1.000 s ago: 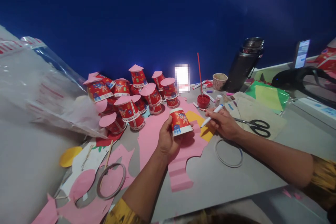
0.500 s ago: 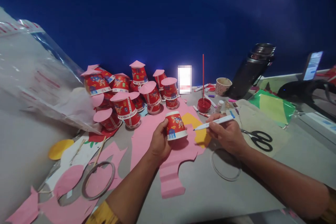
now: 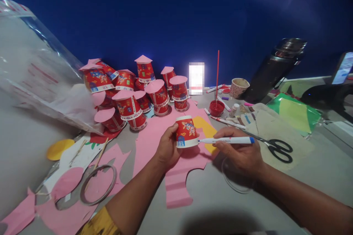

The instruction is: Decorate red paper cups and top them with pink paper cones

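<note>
My left hand [image 3: 168, 146] is closed around a red paper cup [image 3: 186, 130], held upside down with its white rim at the bottom. Blue marks stand on the left of that white rim band. Between the fingers of my right hand [image 3: 239, 150] is a white marker with a blue end [image 3: 233, 140]. Its tip is at the right edge of the cup's rim; whether it touches I cannot tell. Pink paper [image 3: 151, 143] and a piece of yellow paper [image 3: 202, 123] lie beneath the cup.
Several red cups with pink paper cones [image 3: 128, 104] are stacked at the back left. Black-handled scissors [image 3: 280, 150], a pot of red paint [image 3: 217, 108] and a dark flask [image 3: 273, 69] stand or lie to the right. A tape ring [image 3: 98, 184] lies front left, near a plastic bag [image 3: 41, 66].
My right hand has turned the marker nearly level and brought its tip left to the cup's rim. The cup stays in my left hand. The view has shifted slightly.
</note>
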`<state>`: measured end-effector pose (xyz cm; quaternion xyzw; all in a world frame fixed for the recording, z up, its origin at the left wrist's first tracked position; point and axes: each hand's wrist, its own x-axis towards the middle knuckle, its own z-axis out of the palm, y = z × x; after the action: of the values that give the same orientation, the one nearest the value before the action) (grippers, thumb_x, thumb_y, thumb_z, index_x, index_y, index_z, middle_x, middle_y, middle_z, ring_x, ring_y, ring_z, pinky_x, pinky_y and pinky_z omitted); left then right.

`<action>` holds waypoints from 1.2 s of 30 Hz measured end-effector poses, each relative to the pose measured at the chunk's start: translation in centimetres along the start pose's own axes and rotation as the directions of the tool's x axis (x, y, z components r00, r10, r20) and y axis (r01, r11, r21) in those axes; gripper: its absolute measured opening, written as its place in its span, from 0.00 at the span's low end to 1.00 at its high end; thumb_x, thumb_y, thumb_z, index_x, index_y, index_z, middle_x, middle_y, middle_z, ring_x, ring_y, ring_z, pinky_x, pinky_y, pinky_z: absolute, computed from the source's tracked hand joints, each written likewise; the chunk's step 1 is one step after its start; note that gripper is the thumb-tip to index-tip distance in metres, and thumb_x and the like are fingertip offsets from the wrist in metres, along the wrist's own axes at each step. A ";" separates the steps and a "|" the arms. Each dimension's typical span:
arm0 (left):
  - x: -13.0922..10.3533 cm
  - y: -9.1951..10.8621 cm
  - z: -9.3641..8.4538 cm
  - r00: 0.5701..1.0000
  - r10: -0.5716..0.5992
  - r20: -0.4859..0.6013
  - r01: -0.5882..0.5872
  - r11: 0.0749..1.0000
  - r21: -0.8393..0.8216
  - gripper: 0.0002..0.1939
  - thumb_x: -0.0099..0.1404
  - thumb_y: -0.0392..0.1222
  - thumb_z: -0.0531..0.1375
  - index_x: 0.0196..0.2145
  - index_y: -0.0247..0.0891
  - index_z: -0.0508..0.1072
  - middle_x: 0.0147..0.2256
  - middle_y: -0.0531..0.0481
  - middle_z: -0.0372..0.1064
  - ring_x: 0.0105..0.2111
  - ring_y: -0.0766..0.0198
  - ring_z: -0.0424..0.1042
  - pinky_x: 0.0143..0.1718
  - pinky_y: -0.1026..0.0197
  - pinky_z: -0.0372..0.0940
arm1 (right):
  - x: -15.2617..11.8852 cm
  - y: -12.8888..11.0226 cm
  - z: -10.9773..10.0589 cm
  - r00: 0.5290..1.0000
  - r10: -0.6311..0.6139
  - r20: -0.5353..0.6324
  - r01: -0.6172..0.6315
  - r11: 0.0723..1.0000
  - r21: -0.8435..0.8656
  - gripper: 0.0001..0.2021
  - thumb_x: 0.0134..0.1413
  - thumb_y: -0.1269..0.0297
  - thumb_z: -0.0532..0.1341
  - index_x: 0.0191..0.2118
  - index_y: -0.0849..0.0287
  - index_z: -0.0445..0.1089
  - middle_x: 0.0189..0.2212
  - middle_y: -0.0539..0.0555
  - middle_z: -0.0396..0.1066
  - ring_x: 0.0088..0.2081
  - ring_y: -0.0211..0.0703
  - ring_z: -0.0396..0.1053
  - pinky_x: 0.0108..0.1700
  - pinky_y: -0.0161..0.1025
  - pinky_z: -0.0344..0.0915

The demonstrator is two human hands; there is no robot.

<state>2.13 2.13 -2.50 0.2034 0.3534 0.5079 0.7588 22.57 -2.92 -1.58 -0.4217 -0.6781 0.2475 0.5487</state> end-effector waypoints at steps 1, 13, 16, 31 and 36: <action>0.0 0.0 0.0 1.000 -0.003 0.003 0.003 1.000 -0.004 0.18 0.69 0.45 0.56 0.46 0.25 0.76 0.37 0.35 0.81 0.39 0.45 0.82 0.48 0.43 0.75 | 0.0 0.0 0.0 1.000 0.000 -0.002 0.000 1.000 -0.004 0.03 0.58 0.70 0.67 0.38 0.55 0.77 0.31 0.48 0.78 0.30 0.37 0.75 0.34 0.30 0.70; -0.2 0.2 0.0 0.999 -0.039 -0.018 0.039 0.999 0.014 0.20 0.70 0.46 0.55 0.48 0.26 0.75 0.38 0.33 0.80 0.36 0.46 0.82 0.43 0.43 0.76 | -0.3 -0.3 -0.1 0.992 0.023 0.123 -0.028 0.999 0.046 0.04 0.60 0.66 0.64 0.34 0.57 0.76 0.27 0.51 0.76 0.25 0.38 0.72 0.28 0.33 0.67; -0.3 0.3 0.0 0.998 -0.048 -0.029 0.049 0.999 0.020 0.20 0.70 0.46 0.55 0.48 0.26 0.75 0.38 0.33 0.80 0.35 0.47 0.82 0.42 0.44 0.76 | -0.4 -0.3 0.0 0.982 0.011 0.191 -0.021 0.998 0.051 0.05 0.60 0.65 0.63 0.33 0.58 0.75 0.26 0.52 0.75 0.24 0.38 0.70 0.27 0.33 0.65; 0.0 0.4 -0.4 0.995 -0.097 0.016 0.097 0.995 -0.021 0.20 0.68 0.49 0.58 0.46 0.28 0.75 0.36 0.35 0.79 0.32 0.49 0.81 0.35 0.47 0.76 | 1.6 3.2 -0.9 0.964 -0.192 0.184 0.241 0.923 -0.300 0.09 0.64 0.66 0.61 0.47 0.56 0.76 0.42 0.58 0.80 0.43 0.49 0.77 0.50 0.48 0.72; -0.2 0.5 -0.2 0.997 -0.076 0.006 0.076 0.996 -0.048 0.18 0.68 0.47 0.58 0.47 0.29 0.73 0.36 0.36 0.79 0.33 0.50 0.80 0.36 0.47 0.76 | 1.8 4.3 -0.9 0.891 0.004 0.455 0.250 0.831 -0.497 0.19 0.62 0.64 0.61 0.58 0.60 0.70 0.52 0.64 0.74 0.53 0.55 0.71 0.54 0.51 0.69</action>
<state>1.64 2.15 -2.25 0.1725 0.3469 0.4867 0.7829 24.67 0.76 -3.79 -0.4473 -0.8518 0.0968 0.2551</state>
